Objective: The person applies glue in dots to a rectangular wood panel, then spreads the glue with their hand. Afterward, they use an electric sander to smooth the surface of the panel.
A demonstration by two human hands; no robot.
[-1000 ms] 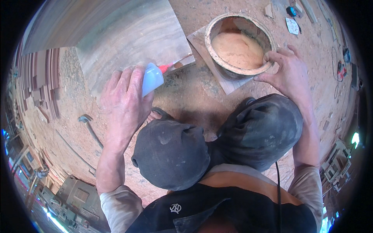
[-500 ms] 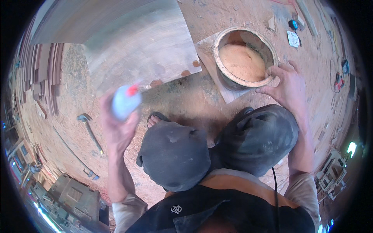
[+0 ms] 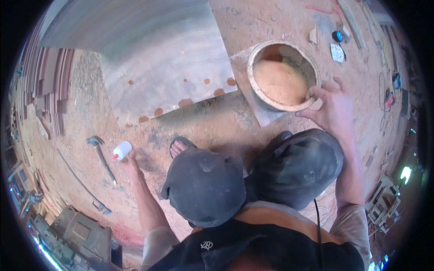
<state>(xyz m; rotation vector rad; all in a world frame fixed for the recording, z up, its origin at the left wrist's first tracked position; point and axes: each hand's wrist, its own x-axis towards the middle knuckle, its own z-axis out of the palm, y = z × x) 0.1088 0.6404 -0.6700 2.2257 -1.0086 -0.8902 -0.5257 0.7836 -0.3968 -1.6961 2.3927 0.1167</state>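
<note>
My left hand (image 3: 131,163) is low at the left, beside the hammer, with its fingers at a white squeeze bottle (image 3: 123,149). The bottle is tilted, its red tip toward the lower left; the fingers are partly hidden. At the right, my right hand (image 3: 332,105) pinches the near right rim of a round bucket (image 3: 252,77). Inside the bucket lies a heap of pale tan powder, like sawdust (image 3: 280,83). A large greyish board (image 3: 172,58) is in front of me, with several round brown patches along its near edge.
On the floor at the left are a hammer (image 3: 105,160) and a long bar clamp (image 3: 81,180). Wooden strips (image 3: 53,81) are stacked at the far left. A flat piece of board (image 3: 266,116) lies under the bucket. A blue tape measure (image 3: 337,36) is at the far right.
My left hand has carried the squeeze bottle from the board's near edge down and left, tipping it over. More brown patches now show on the board. My right hand stays on the bucket's rim.
</note>
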